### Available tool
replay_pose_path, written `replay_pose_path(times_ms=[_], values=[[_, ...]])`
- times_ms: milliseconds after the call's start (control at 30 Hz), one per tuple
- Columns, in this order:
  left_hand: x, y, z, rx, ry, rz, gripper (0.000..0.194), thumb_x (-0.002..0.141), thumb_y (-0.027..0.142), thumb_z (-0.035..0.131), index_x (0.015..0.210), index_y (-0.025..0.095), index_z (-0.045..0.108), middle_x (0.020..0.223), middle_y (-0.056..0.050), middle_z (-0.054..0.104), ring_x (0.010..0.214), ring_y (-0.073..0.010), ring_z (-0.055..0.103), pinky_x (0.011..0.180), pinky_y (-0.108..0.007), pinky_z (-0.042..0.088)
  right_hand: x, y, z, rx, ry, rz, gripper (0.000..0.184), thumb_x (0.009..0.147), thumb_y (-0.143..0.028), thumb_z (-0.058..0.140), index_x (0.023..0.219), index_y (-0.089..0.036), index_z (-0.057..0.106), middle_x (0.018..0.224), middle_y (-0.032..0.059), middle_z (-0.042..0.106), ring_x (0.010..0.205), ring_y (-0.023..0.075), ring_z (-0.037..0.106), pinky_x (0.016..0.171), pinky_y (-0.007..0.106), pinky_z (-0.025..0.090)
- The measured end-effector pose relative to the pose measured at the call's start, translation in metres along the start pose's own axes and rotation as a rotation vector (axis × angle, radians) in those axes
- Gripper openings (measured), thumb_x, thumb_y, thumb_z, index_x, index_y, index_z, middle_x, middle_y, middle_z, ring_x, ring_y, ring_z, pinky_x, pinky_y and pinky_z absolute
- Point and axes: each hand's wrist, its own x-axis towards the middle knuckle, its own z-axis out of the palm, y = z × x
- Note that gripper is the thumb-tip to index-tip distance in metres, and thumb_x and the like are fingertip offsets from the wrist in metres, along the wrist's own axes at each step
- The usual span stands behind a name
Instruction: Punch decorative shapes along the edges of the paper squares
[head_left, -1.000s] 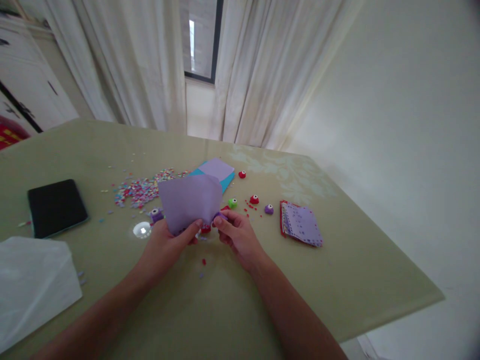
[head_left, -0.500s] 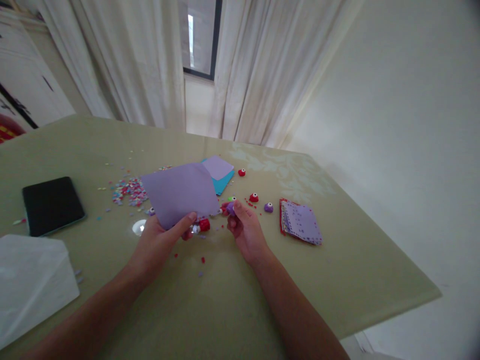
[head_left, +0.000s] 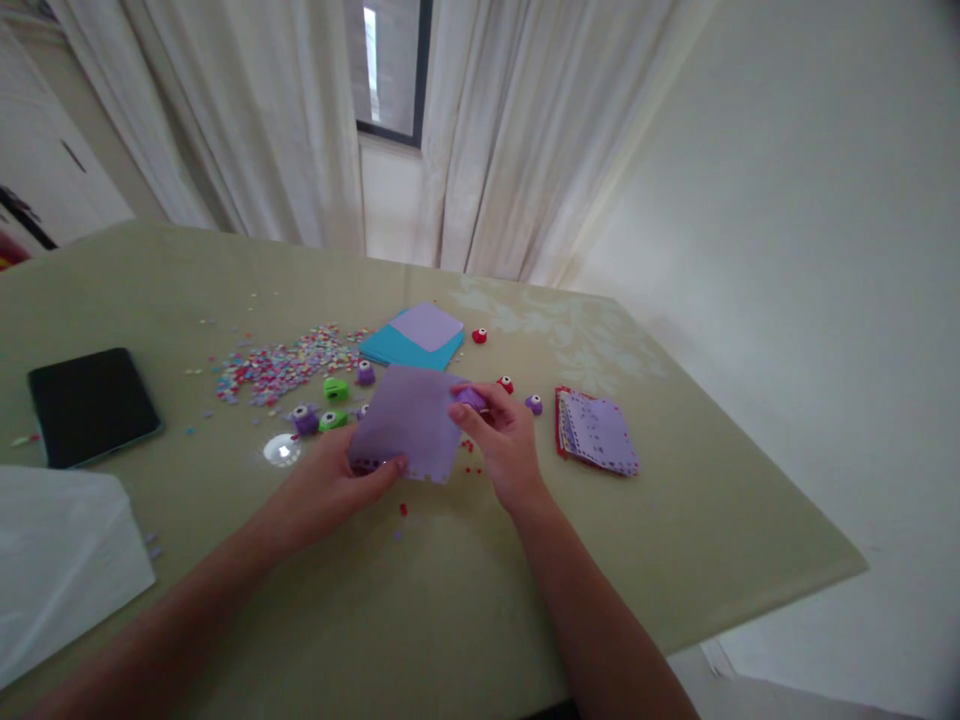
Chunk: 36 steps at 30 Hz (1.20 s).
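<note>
Paper [head_left: 411,415] in left hand [head_left: 339,488]

Purple sheet [head_left: 409,415], thin, sq-ish & plain across its middle, is being held up at a tilt, approx mid-view; btm edge is showing small notches, w/ dark gaps btm L. Small purple punch [head_left: 471,399], partly covered, is sitting at sheet's upper R edge; unclear if it's biting paper.

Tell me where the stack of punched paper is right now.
In the head view's right half, the stack lies on the table, right of your right hand and a small purple one-eyed punch.
</note>
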Motion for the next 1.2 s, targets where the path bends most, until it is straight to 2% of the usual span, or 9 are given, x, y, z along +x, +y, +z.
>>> replay_pose_path(times_ms=[100, 233, 367, 467, 567, 700, 833, 933, 1200], values=[[0.002, 0.003, -0.002, -0.106, 0.06, -0.021, 0.031, 0.073, 0.046, 0.089, 0.091, 0.023, 0.079, 0.082, -0.004, 0.083, 0.073, -0.0274, 0.076, 0.062, -0.033, 0.059, 0.002, 0.005, 0.001, 0.0, 0.1, 0.049, 0.036, 0.073, -0.05, 0.098, 0.096, -0.024, 0.087, 0.094, 0.0061, 0.08, 0.083, 0.0213, 0.068, 0.079, 0.036, 0.055], [0.003, 0.003, -0.001, -0.303, 0.241, 0.011, 0.052, 0.071, 0.056, 0.094, 0.107, 0.021, 0.079, 0.101, -0.011, 0.085, 0.086, -0.0296, 0.079, 0.067, -0.033, 0.062, 0.001, 0.01, 0.006, 0.068, 0.16, 0.084, 0.039, 0.072, -0.051, 0.098, 0.098, -0.024, 0.087, 0.095, 0.0057, 0.079, 0.088, 0.0222, 0.069, 0.083, 0.037, 0.059], [-0.001, -0.001, 0.013, -0.372, 0.162, 0.084, 0.067, 0.065, 0.045, 0.101, 0.124, 0.023, 0.076, 0.123, -0.013, 0.081, 0.101, -0.0307, 0.079, 0.082, -0.038, 0.066, -0.008, 0.014, 0.018, 0.17, 0.25, 0.054, 0.043, 0.075, -0.051, 0.096, 0.107, -0.024, 0.087, 0.106, 0.0065, 0.077, 0.096, 0.0225, 0.068, 0.091, 0.039, 0.059], [-0.006, -0.002, 0.028, -0.331, 0.092, 0.025, 0.059, 0.066, 0.04, 0.099, 0.117, 0.025, 0.076, 0.11, -0.01, 0.082, 0.093, -0.0303, 0.078, 0.074, -0.037, 0.066, -0.018, 0.015, 0.03, 0.169, 0.245, 0.005, 0.037, 0.077, -0.046, 0.096, 0.108, -0.027, 0.088, 0.115, 0.0068, 0.073, 0.1, 0.0227, 0.066, 0.092, 0.038, 0.058], [-0.008, -0.001, 0.033, -0.259, 0.223, 0.031, 0.033, 0.075, 0.051, 0.089, 0.088, 0.023, 0.076, 0.087, -0.007, 0.08, 0.079, -0.0273, 0.076, 0.07, -0.037, 0.063, -0.028, 0.013, 0.04, 0.193, 0.157, 0.002, 0.034, 0.074, -0.042, 0.098, 0.104, -0.03, 0.09, 0.119, 0.0074, 0.071, 0.105, 0.0248, 0.066, 0.092, 0.039, 0.059], [-0.008, 0.0, 0.025, -0.163, 0.412, 0.077, 0.043, 0.09, 0.058, 0.073, 0.065, 0.024, 0.067, 0.066, -0.002, 0.07, 0.064, -0.0219, 0.068, 0.066, -0.034, 0.058, -0.036, 0.011, 0.048, 0.21, 0.075, 0.009, 0.034, 0.071, -0.042, 0.1, 0.101, -0.031, 0.091, 0.114, 0.0076, 0.07, 0.108, 0.0261, 0.065, 0.093, 0.039, 0.059], [-0.01, 0.001, 0.02, -0.204, 0.534, -0.037, 0.035, 0.079, 0.056, 0.085, 0.073, 0.025, 0.072, 0.072, -0.002, 0.076, 0.073, -0.0272, 0.074, 0.065, -0.036, 0.058, -0.039, 0.012, 0.052, 0.243, -0.003, 0.059, 0.034, 0.07, -0.043, 0.101, 0.101, -0.031, 0.09, 0.106, 0.0053, 0.072, 0.1, 0.0243, 0.066, 0.092, 0.038, 0.059], [-0.009, 0.002, 0.021, -0.205, 0.519, -0.089, 0.034, 0.071, 0.055, 0.093, 0.082, 0.026, 0.078, 0.086, -0.005, 0.083, 0.093, -0.0333, 0.079, 0.071, -0.037, 0.061, -0.042, 0.013, 0.054, 0.289, -0.029, 0.099, 0.035, 0.069, -0.045, 0.101, 0.099, -0.031, 0.09, 0.106, 0.0043, 0.075, 0.101, 0.0244, 0.067, 0.094, 0.038, 0.058], [0.003, -0.011, 0.013, -0.423, 0.488, -0.002, 0.043, 0.08, 0.058, 0.089, 0.076, 0.018, 0.078, 0.07, -0.003, 0.077, 0.064, -0.0192, 0.071, 0.065, -0.029, 0.055, -0.042, 0.014, 0.054, 0.307, -0.097, 0.252, 0.039, 0.071, -0.053, 0.098, 0.099, -0.027, 0.088, 0.092, 0.004, 0.078, 0.082, 0.0207, 0.067, 0.08, 0.036, 0.057]])
